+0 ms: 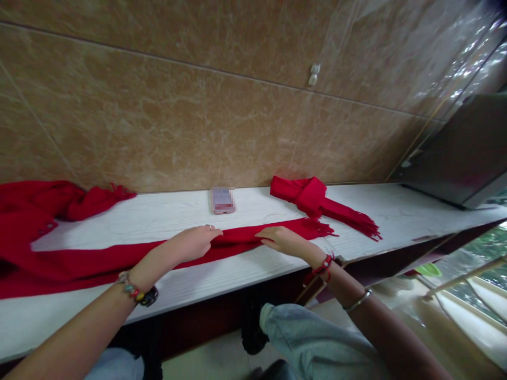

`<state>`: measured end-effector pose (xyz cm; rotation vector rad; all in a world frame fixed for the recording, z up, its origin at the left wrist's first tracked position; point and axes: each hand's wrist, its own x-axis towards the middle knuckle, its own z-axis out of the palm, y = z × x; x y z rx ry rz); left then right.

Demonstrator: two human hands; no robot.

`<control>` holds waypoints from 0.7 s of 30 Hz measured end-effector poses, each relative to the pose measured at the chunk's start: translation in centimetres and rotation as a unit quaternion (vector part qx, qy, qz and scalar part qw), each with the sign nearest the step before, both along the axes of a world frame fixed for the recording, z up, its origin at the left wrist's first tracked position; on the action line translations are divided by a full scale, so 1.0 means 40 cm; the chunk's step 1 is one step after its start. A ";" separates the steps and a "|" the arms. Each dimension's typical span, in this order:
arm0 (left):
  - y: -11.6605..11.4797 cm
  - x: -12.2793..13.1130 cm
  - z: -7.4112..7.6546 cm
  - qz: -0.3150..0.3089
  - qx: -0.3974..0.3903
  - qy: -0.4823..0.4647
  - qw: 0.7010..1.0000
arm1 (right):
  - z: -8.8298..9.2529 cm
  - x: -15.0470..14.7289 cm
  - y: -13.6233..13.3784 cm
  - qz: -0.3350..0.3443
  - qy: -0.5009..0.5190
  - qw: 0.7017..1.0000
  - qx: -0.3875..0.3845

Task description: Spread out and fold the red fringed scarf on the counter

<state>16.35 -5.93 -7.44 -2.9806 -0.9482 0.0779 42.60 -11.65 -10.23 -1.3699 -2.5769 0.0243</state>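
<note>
A long red scarf [241,236] lies lengthwise along the white countertop, its fringed end towards the right. My left hand [198,244] is closed on the upper edge of this scarf, with thumb and fingers together. A short way to the right, my right hand [279,240] also pinches the cloth, its fingertips pointing left. Between the two hands the fabric is drawn into a narrow, folded strip. Behind my right hand rests a second red scarf [311,195], folded over itself in a knot-like shape with a fringed tail.
More red cloth [24,227] is heaped at the left, with a fringed end near the wall. A phone [223,200] lies on the white countertop [166,211] against the tiled wall [178,126]. A dark grey box-like thing [459,153] stands at the right end.
</note>
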 end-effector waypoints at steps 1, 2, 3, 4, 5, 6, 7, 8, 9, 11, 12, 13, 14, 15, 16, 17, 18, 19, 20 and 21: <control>0.008 -0.004 0.010 0.011 0.012 0.002 1.000 | -0.001 0.008 0.005 -0.009 0.008 1.000 0.000; 0.015 -0.008 0.019 0.020 0.027 0.002 0.999 | -0.001 0.017 0.009 -0.021 0.011 1.000 0.000; 0.021 -0.012 0.026 0.028 0.042 0.002 0.999 | -0.001 0.024 0.012 -0.032 0.007 0.999 0.001; 0.026 -0.015 0.030 0.034 0.056 0.000 0.998 | 0.000 0.030 0.014 -0.041 -0.001 0.999 0.001; 0.028 -0.017 0.033 0.040 0.072 -0.003 0.997 | 0.001 0.035 0.015 -0.048 -0.014 0.999 -0.001; 0.028 -0.018 0.033 0.048 0.087 -0.007 0.995 | 0.001 0.040 0.015 -0.058 -0.030 0.998 -0.002; 0.027 -0.018 0.031 0.057 0.102 -0.012 0.993 | 0.002 0.043 0.016 -0.072 -0.048 0.996 0.001; 0.024 -0.018 0.029 0.067 0.113 -0.014 0.991 | 0.001 0.046 0.017 -0.089 -0.065 0.994 0.006; 0.021 -0.017 0.025 0.076 0.121 -0.015 0.990 | 0.001 0.050 0.019 -0.111 -0.079 0.991 0.016; 0.018 -0.020 0.017 0.093 0.125 -0.002 0.988 | -0.003 0.064 0.028 -0.162 -0.094 0.981 0.047; 0.019 -0.024 0.013 0.103 0.122 0.013 0.987 | -0.005 0.075 0.035 -0.188 -0.096 0.976 0.062; 0.024 -0.031 0.011 0.115 0.118 0.029 0.986 | -0.007 0.089 0.045 -0.210 -0.098 0.970 0.070; 0.033 -0.040 0.010 0.131 0.114 0.041 0.984 | -0.009 0.106 0.056 -0.231 -0.101 0.965 0.072; 0.045 -0.053 0.010 0.150 0.113 0.045 0.981 | -0.010 0.126 0.070 -0.248 -0.105 0.961 0.069; 0.062 -0.068 0.011 0.170 0.114 0.042 0.978 | -0.010 0.147 0.086 -0.259 -0.110 0.958 0.061; 0.082 -0.085 0.013 0.188 0.117 0.032 0.975 | -0.009 0.169 0.104 -0.265 -0.114 0.956 0.053; 0.105 -0.104 0.016 0.203 0.119 0.021 0.972 | -0.007 0.191 0.123 -0.265 -0.117 0.956 0.047; 0.131 -0.123 0.018 0.213 0.117 0.014 0.970 | -0.003 0.211 0.143 -0.262 -0.118 0.957 0.041; 0.159 -0.142 0.019 0.219 0.110 0.011 0.969 | 0.002 0.230 0.164 -0.257 -0.118 0.958 0.037; 0.187 -0.159 0.020 0.220 0.096 0.011 0.971 | 0.007 0.246 0.184 -0.252 -0.119 0.960 0.032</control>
